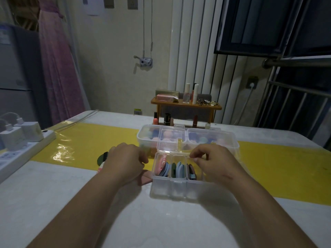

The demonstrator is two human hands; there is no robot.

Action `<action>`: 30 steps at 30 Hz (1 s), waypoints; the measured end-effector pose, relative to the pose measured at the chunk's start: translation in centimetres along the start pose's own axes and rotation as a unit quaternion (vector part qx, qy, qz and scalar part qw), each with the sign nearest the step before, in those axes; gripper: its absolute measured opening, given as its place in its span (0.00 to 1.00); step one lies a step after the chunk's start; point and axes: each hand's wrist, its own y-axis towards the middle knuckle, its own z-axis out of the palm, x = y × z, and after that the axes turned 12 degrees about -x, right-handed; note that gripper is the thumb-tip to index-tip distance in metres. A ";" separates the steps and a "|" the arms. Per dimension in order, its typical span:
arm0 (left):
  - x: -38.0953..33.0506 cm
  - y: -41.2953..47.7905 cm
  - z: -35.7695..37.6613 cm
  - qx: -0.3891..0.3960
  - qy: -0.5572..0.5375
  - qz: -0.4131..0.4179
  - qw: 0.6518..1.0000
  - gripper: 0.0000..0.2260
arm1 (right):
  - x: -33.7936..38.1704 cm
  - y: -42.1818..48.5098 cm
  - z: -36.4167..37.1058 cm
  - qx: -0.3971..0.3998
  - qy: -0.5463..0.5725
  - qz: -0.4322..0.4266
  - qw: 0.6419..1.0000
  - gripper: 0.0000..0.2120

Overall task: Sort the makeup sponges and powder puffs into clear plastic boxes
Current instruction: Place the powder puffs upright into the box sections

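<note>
A small clear box [176, 187] with three compartments stands on the table in front of me, its clear lid [171, 140] raised. Powder puffs [176, 170] in pink, blue, green and dark red stand on edge inside it. My right hand [214, 162] pinches the box's far right rim with thumb and forefinger. My left hand [125, 162] rests just left of the box with its fingers curled; what they hold is hidden. Loose puffs lie under it, a dark green one [100, 158] and a pink one [146, 178]. Behind stands a larger clear box [211, 138] of coloured sponges.
A white power strip [21, 149] with chargers lies along the table's left edge. A small wooden shelf [186, 104] with bottles and cosmetics stands at the back, with lipsticks [167, 119] under it. A yellow mat [86, 140] crosses the table.
</note>
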 end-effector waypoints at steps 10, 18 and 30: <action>0.3 -0.4 0.5 0.071 0.011 0.072 0.995 0.17 | -0.1 -0.1 0.4 0.001 0.017 0.007 1.000 0.11; 0.0 -0.2 0.1 0.083 -0.008 0.041 0.996 0.10 | -0.2 -0.1 0.5 0.005 0.013 0.012 1.000 0.12; -0.9 -0.2 -0.1 -0.170 -0.223 -0.095 0.955 0.05 | -0.1 -0.1 0.3 -0.016 0.044 -0.010 0.999 0.10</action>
